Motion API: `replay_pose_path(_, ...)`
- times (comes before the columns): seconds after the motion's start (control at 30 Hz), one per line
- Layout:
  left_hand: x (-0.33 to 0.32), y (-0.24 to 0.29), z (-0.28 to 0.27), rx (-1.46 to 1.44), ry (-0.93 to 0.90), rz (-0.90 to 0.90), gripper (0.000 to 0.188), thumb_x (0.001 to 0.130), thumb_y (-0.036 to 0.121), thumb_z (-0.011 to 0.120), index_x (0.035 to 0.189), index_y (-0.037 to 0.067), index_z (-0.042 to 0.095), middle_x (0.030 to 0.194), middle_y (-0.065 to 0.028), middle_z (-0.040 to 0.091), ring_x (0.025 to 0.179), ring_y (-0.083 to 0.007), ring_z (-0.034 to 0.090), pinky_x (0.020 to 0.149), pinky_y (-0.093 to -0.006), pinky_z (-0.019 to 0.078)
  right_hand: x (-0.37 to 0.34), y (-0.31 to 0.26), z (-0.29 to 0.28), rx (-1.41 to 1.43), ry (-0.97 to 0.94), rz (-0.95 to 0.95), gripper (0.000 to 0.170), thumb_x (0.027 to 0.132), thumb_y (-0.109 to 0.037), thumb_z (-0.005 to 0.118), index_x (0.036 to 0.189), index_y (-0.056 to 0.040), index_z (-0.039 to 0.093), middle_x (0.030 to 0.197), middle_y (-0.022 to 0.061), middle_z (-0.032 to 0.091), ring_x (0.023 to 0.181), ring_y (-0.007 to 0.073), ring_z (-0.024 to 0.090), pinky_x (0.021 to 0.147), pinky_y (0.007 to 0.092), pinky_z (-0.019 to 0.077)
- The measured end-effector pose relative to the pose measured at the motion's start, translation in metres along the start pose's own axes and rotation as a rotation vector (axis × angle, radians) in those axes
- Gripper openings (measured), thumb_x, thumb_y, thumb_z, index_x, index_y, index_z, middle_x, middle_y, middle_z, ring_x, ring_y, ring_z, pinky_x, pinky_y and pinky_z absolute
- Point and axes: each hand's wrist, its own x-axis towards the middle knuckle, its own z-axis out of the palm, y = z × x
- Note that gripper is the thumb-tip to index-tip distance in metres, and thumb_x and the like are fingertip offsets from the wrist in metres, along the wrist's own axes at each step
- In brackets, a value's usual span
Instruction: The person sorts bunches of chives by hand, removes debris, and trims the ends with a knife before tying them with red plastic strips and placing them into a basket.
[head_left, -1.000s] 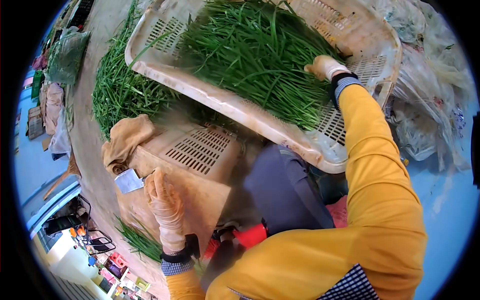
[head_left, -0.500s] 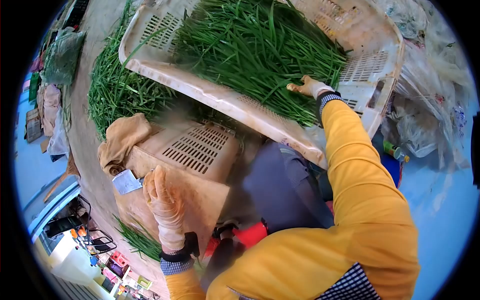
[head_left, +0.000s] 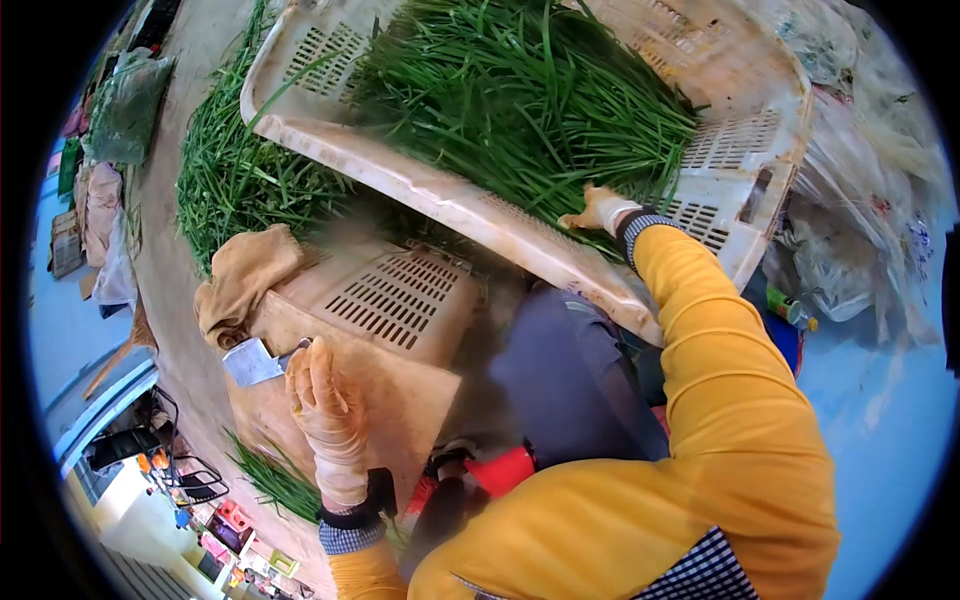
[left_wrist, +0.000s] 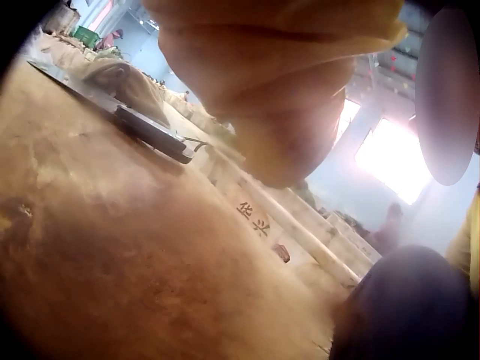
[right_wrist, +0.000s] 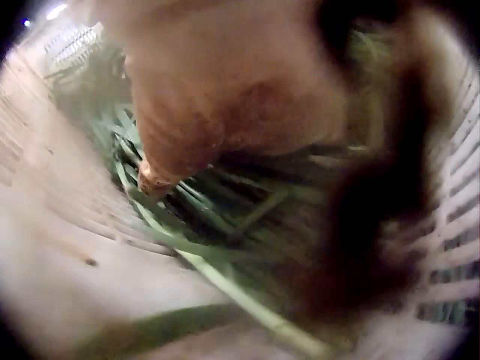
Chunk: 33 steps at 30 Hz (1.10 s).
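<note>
Nearest, approx. 8 o'clock in head view: gloved L hand, fingers almost straight & close tog., over a tan board. Just past it, a knife lies on board; brown cloth at 9. At 2 o'clock: gloved R hand, thumb out, at near edge of long green leaves; can't tell if clamped on any. Leaves lie in lg. whitish slotted basket, 12 to 1 o'clock. Farther: loose green heap, 10 o'clock; clear plastic sheeting, 2 to 3.
</note>
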Motion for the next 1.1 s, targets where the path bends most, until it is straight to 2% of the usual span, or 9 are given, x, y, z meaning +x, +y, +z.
replay_pose_path(0.13,0.000,0.005,0.007,-0.009,-0.001,0.014,0.059,0.071,-0.006,0.056,0.129,0.004,0.044,0.114,-0.0145,0.053,0.108,-0.0355,0.050,0.096,-0.0455,0.0374,-0.004,0.003,-0.002,0.041,-0.120,-0.075,0.101,0.068,-0.056,0.069,0.139,0.0018,0.028,0.138,0.0215,0.040,0.125,0.0336,0.043,0.101,0.0390,0.0377)
replay_pose_path(0.23,-0.004,0.004,0.006,0.052,-0.035,0.059,0.059,0.071,-0.005,0.056,0.129,0.003,0.043,0.115,-0.0143,0.053,0.109,-0.0346,0.050,0.096,-0.0452,0.0375,0.010,0.004,-0.020,-0.064,-0.311,-0.037,0.098,0.061,-0.068,0.067,0.131,-0.0031,0.046,0.135,0.0183,0.045,0.123,0.0325,0.045,0.098,0.0398,0.0390)
replay_pose_path(0.33,-0.005,-0.003,0.003,0.020,-0.004,0.032,0.059,0.071,-0.004,0.057,0.128,0.003,0.043,0.116,-0.0141,0.053,0.110,-0.0348,0.050,0.096,-0.0447,0.0380,0.012,0.003,-0.018,-0.077,-0.337,-0.065,0.095,0.060,-0.071,0.065,0.128,-0.0055,0.051,0.134,0.0158,0.048,0.121,0.0330,0.047,0.097,0.0405,0.0399)
replay_pose_path(0.57,-0.003,-0.003,0.006,0.019,-0.009,0.022,0.057,0.071,-0.004,0.058,0.127,0.003,0.044,0.117,-0.0136,0.053,0.107,-0.0353,0.052,0.093,-0.0449,0.0401,0.051,0.029,0.011,0.042,-0.331,-0.020,0.116,0.054,-0.073,0.069,0.145,-0.0169,0.025,0.147,0.0112,0.030,0.134,0.0298,0.030,0.107,0.0384,0.0292)
replay_pose_path(0.67,-0.002,-0.002,0.004,0.026,-0.013,0.026,0.056,0.072,-0.005,0.058,0.126,0.003,0.045,0.117,-0.0135,0.053,0.107,-0.0350,0.052,0.092,-0.0448,0.0411,0.004,0.017,-0.027,0.164,-0.347,-0.190,0.097,0.057,-0.069,0.071,0.133,-0.0125,0.047,0.143,0.0142,0.037,0.131,0.0276,0.036,0.105,0.0368,0.0317)
replay_pose_path(0.7,-0.003,-0.002,0.003,0.017,-0.014,0.024,0.055,0.073,-0.005,0.057,0.126,0.002,0.044,0.117,-0.0135,0.053,0.107,-0.0349,0.053,0.091,-0.0448,0.0416,0.038,0.036,-0.003,0.201,-0.212,-0.071,0.089,0.059,-0.065,0.073,0.123,-0.0062,0.057,0.136,0.0167,0.045,0.125,0.0276,0.044,0.102,0.0349,0.0355)
replay_pose_path(0.8,-0.009,-0.009,0.001,0.040,0.012,0.040,0.055,0.073,-0.006,0.056,0.126,0.002,0.044,0.117,-0.0137,0.053,0.106,-0.0347,0.053,0.091,-0.0448,0.0417,0.042,0.037,-0.004,0.242,-0.291,0.001,0.094,0.056,-0.065,0.075,0.122,-0.0005,0.056,0.131,0.0182,0.050,0.120,0.0309,0.049,0.099,0.0350,0.0384)
replay_pose_path(0.87,-0.009,-0.010,0.001,0.051,0.009,0.022,0.055,0.073,-0.006,0.056,0.126,0.002,0.044,0.117,-0.0137,0.053,0.105,-0.0346,0.054,0.091,-0.0448,0.0420,-0.052,-0.015,-0.054,0.185,-0.196,0.056,0.096,0.057,-0.066,0.074,0.123,-0.0001,0.055,0.131,0.0198,0.050,0.120,0.0324,0.048,0.100,0.0366,0.0380)
replay_pose_path(1.1,-0.004,-0.002,0.007,0.029,-0.011,0.021,0.054,0.073,-0.006,0.056,0.125,0.003,0.045,0.115,-0.0130,0.054,0.104,-0.0346,0.054,0.091,-0.0441,0.0421,-0.027,-0.011,-0.035,0.168,-0.252,-0.012,0.092,0.062,-0.069,0.069,0.125,-0.0026,0.054,0.133,0.0182,0.048,0.123,0.0320,0.045,0.102,0.0372,0.0347)
